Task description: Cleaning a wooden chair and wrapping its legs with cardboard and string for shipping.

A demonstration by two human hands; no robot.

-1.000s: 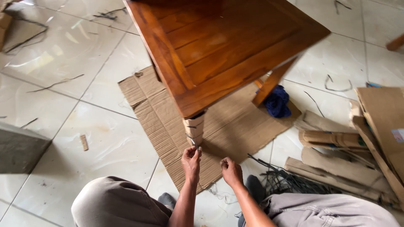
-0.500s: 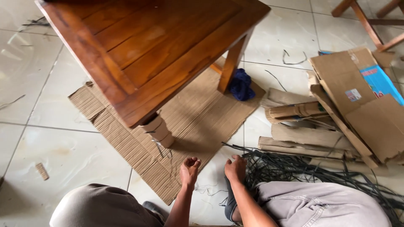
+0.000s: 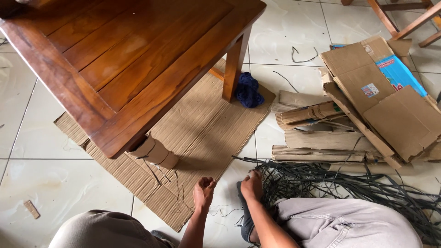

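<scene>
A brown wooden table (image 3: 124,64) stands on a sheet of corrugated cardboard (image 3: 206,128) on the tiled floor. Its near leg is wrapped in cardboard (image 3: 156,151) with loose dark straps trailing from it. My left hand (image 3: 203,192) hovers over the cardboard sheet's near edge, fingers curled, with nothing visible in it. My right hand (image 3: 252,184) reaches into a tangle of black plastic straps (image 3: 340,183) on the floor to the right; its fingers touch the strap ends. I cannot tell whether it grips any.
Folded cardboard pieces and rolls (image 3: 363,115) lie in a pile at the right. A blue cloth bundle (image 3: 248,90) sits by the table's far leg. Wooden furniture legs (image 3: 404,18) show at top right. My knees fill the bottom edge.
My view swung right and down. Both hands dropped away from the wrapped leg; the right hand moved to the black straps, the left drew back to the cardboard's edge.
</scene>
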